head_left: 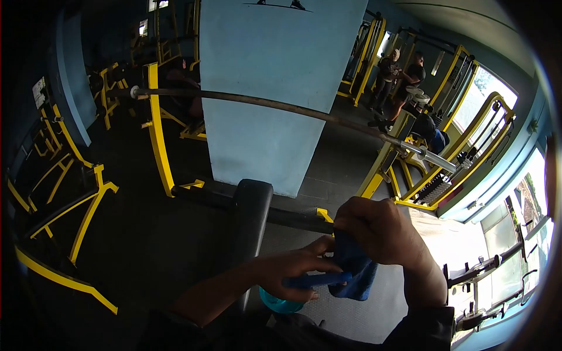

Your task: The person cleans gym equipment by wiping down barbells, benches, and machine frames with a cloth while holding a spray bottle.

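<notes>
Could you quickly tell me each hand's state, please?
Left hand: closed around a slim blue object.
Right hand: closed, gripping a blue cloth.

L hand [295, 266] fingers curled, just below R hand [374, 225], wrist bent.

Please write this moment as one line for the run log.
left hand: holding blue item | right hand: gripping blue cloth | teal item: below left hand | bar: on yellow rack | bench: ahead

Yellow-framed gym machines [91, 216] on dark floor [140, 245], blue walls [269, 58], bright windows [485, 96] right.
</notes>
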